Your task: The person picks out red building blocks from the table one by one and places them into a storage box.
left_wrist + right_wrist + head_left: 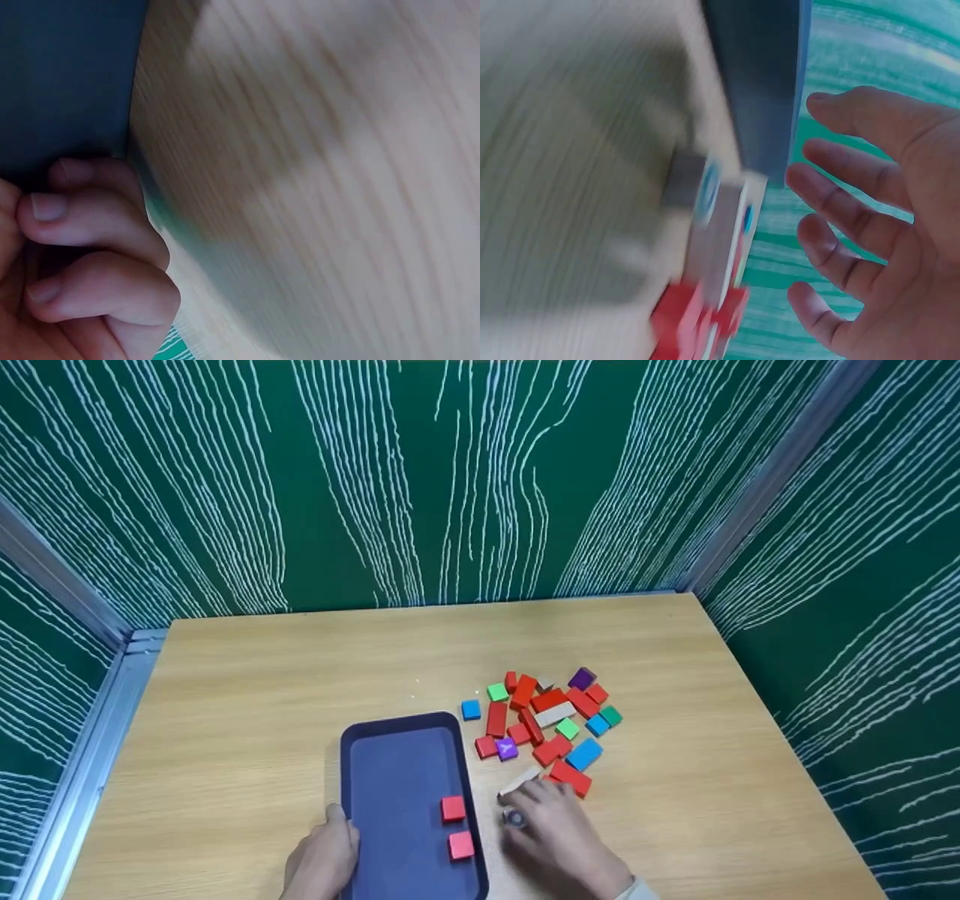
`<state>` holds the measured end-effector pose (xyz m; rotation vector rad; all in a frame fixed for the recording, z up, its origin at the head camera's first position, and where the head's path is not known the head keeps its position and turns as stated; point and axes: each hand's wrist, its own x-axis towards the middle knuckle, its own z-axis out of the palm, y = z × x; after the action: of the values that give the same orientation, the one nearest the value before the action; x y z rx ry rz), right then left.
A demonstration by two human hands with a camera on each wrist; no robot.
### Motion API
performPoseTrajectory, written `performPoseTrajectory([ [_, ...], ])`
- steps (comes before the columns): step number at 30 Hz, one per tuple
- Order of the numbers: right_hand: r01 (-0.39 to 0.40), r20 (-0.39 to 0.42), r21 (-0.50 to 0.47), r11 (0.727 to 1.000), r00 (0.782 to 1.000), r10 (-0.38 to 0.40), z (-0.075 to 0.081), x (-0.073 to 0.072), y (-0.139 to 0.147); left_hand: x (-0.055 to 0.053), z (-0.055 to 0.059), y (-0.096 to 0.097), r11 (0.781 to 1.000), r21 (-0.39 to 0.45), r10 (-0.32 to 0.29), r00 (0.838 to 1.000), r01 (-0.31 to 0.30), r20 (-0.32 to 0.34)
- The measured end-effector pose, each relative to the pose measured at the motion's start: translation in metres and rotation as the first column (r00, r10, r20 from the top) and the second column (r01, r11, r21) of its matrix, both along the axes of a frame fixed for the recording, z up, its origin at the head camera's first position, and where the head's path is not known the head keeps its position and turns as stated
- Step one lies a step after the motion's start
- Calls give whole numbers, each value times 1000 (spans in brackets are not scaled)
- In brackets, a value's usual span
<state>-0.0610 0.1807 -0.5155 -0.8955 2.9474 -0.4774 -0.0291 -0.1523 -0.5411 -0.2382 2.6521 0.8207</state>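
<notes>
A dark blue-grey tray lies on the table, with two red cubes, one farther and one nearer, along its right side. My left hand grips the tray's left edge, thumb at the rim; its curled fingers show in the left wrist view. To the right of the tray, my right hand hovers over a small grey block with a round mark. In the right wrist view its fingers are spread and hold nothing; the grey block stands apart from them.
Beyond my right hand lies a loose heap of blocks: several red ones, a blue one, a purple letter cube, green ones and pale strips. Green walls with white streaks border the wooden table.
</notes>
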Motion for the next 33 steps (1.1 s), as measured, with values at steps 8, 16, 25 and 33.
performPoseTrajectory([
  [8, 251, -42, 59, 966, 968, -248, -8, -18, 59, -1, -3, 0, 1000, -1, 11, 999, -11, 43],
  [16, 366, -81, 145, 919, 930, -357, -16, -29, 82, -2, -3, -1, 1000, -20, 12, 999, -11, 46],
  [25, 369, -67, 149, 917, 929, -363, -28, -28, 83, -1, -3, 2, 1000, -6, 2, 1000, -2, 7],
  [33, 371, -99, 76, 926, 927, -363, -18, -29, 79, -1, -2, 0, 1000, -26, -5, 1000, 4, -26],
])
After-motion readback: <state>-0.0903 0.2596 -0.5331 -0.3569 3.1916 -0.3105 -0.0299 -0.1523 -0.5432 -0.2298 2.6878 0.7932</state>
